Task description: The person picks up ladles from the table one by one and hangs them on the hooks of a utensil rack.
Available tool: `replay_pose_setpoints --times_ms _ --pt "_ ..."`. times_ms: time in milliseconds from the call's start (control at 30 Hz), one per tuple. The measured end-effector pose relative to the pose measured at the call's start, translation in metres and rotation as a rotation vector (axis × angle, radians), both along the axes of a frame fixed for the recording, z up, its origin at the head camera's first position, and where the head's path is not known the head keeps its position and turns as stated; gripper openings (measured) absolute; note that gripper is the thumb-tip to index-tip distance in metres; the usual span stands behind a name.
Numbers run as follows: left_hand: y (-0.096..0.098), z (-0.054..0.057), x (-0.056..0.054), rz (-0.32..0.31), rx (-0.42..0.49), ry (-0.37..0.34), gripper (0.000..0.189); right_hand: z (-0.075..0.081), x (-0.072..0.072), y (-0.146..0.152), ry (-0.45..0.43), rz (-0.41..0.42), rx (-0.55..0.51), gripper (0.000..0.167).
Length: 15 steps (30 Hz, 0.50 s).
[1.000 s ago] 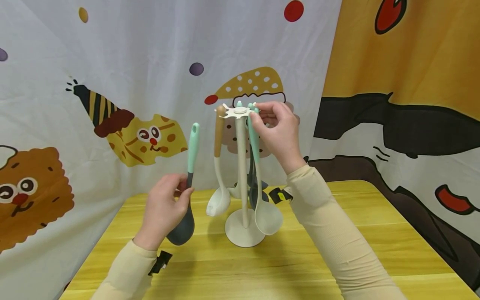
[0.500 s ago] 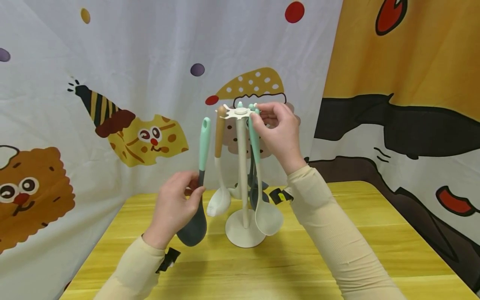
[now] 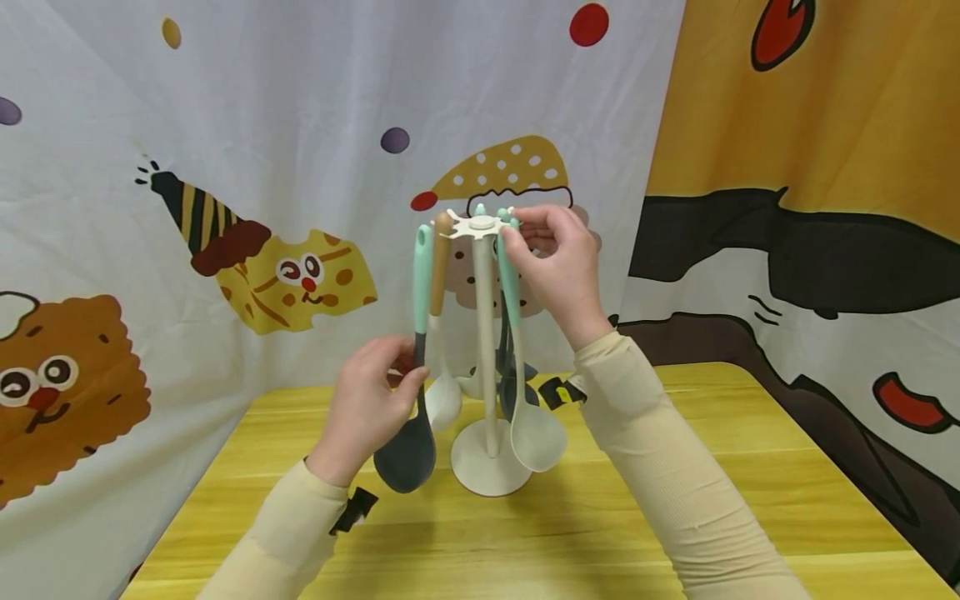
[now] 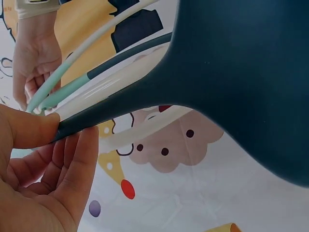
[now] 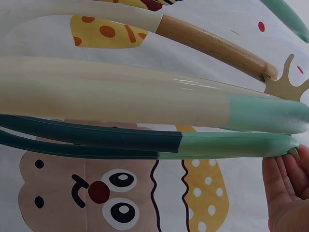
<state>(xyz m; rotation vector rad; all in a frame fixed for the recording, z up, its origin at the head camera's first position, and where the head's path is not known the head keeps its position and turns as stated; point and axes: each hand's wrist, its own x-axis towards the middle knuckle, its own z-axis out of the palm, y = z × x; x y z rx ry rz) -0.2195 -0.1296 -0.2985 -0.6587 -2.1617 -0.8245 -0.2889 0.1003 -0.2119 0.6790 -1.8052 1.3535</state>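
Observation:
My left hand pinches the dark neck of a spoon with a mint handle, held upright left of the utensil rack. In the left wrist view thumb and fingers of the left hand grip that neck, and the spoon's broad dark head fills the upper right. At the rack's top, my right hand pinches a hook tip beside the mint handle of a pale ladle. In the right wrist view the right hand's fingertips meet the hook tip by the mint handle ends.
A wooden-handled pale utensil hangs on the rack's left side, partly behind the spoon. Dark utensils with mint handles hang at its back right. The rack stands on a yellow wood-grain table before a printed curtain.
My left hand has moved right with the upright spoon, bringing its handle end close to the wooden handle at the rack's left. My right hand stays at the rack's top.

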Motion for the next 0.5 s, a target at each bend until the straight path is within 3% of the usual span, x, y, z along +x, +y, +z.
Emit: replay_pose_setpoints --times_ms 500 --pt "0.012 -0.002 -0.009 -0.032 0.043 -0.042 0.020 0.000 0.002 -0.001 -0.004 0.006 -0.009 0.025"
